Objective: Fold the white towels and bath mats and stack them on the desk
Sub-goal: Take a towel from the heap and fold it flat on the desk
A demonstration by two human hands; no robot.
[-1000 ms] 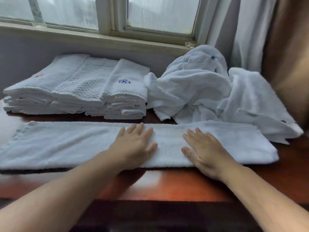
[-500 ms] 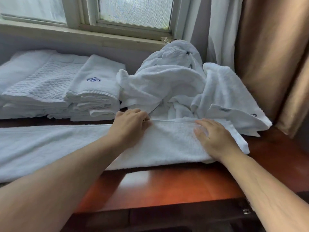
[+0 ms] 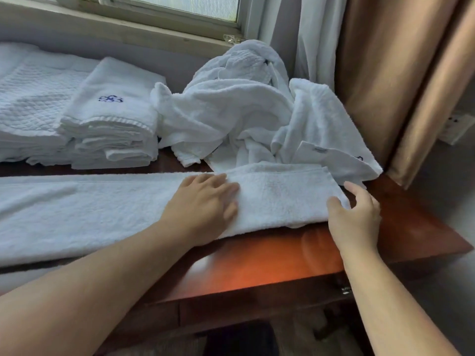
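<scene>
Beneath both hands, the wooden desk (image 3: 295,258) bore a long white towel (image 3: 90,209) folded into a strip, which ran leftward past the left hand. Beyond the hands lay a heap of unfolded towels (image 3: 231,111); beyond the left hand, folded stacks (image 3: 110,124). The left hand (image 3: 203,206) pressed flat on the strip, fingers straight. The right hand (image 3: 357,217), loosely spread, touched the strip's right end with its thumb, grasping nothing.

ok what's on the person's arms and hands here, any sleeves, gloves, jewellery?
Nothing worn that shows. Left hand and right hand are both bare: no gloves, rings, watch or wristbands. No sleeve in view on either side, right up to the frame edge.
</scene>
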